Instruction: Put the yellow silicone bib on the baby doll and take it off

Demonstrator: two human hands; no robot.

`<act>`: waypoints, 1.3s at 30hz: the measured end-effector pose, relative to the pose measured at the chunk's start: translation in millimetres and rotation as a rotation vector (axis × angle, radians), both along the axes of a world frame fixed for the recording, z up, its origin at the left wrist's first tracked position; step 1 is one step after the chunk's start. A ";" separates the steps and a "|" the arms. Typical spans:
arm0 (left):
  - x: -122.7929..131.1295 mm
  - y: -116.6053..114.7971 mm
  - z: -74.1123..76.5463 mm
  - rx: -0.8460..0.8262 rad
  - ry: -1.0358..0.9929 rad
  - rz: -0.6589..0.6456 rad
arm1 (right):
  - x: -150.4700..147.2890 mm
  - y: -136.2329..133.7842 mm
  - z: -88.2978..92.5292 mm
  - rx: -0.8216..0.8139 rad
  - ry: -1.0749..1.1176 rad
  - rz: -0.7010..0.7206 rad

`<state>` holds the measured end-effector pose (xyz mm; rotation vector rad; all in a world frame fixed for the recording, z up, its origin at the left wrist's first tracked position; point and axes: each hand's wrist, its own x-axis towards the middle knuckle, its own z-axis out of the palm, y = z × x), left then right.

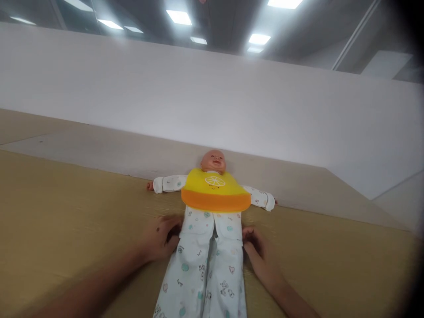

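Observation:
A baby doll [213, 161] lies on its back with both arms stretched out to the sides. Over its chest is a yellow bib [212, 183] with a citrus-slice print and an orange pocket along the bottom. The doll wears a white printed top [198, 220] and white printed trousers [192, 267]. At the waist, my left hand [163, 236] is closed on the left edge of the trousers, just below the top's hem. On the opposite side, my right hand [255, 247] pinches the trousers' right edge. Some fingertips of both hands are hidden by the cloth.
The doll lies on a tan covered surface [82, 212], its head over a paler grey-beige strip [291, 181]. A low white partition [198, 97] stands behind. Ceiling lights [179, 17] shine above it.

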<state>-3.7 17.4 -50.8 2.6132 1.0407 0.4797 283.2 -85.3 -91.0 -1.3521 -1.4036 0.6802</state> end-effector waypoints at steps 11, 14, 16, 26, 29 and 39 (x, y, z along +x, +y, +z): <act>-4.4 0.5 -0.9 0.196 0.292 0.018 | 15.3 -0.7 7.9 -0.048 -0.639 -0.007; 4.1 -3.1 -1.0 0.163 0.355 0.106 | 11.5 1.0 10.7 -0.065 -0.753 -0.056; 10.0 -6.0 0.2 0.135 0.379 0.159 | 7.9 2.0 10.7 -0.079 -0.847 -0.104; 9.3 -9.1 0.0 0.113 0.218 0.335 | 10.6 0.7 2.6 0.037 -0.951 -0.203; 9.4 -9.6 -2.2 0.145 0.217 0.318 | 8.3 0.0 0.0 0.051 -1.002 -0.202; 4.4 -9.8 -11.5 0.280 0.020 0.228 | 8.7 0.4 0.5 0.268 -0.763 -0.149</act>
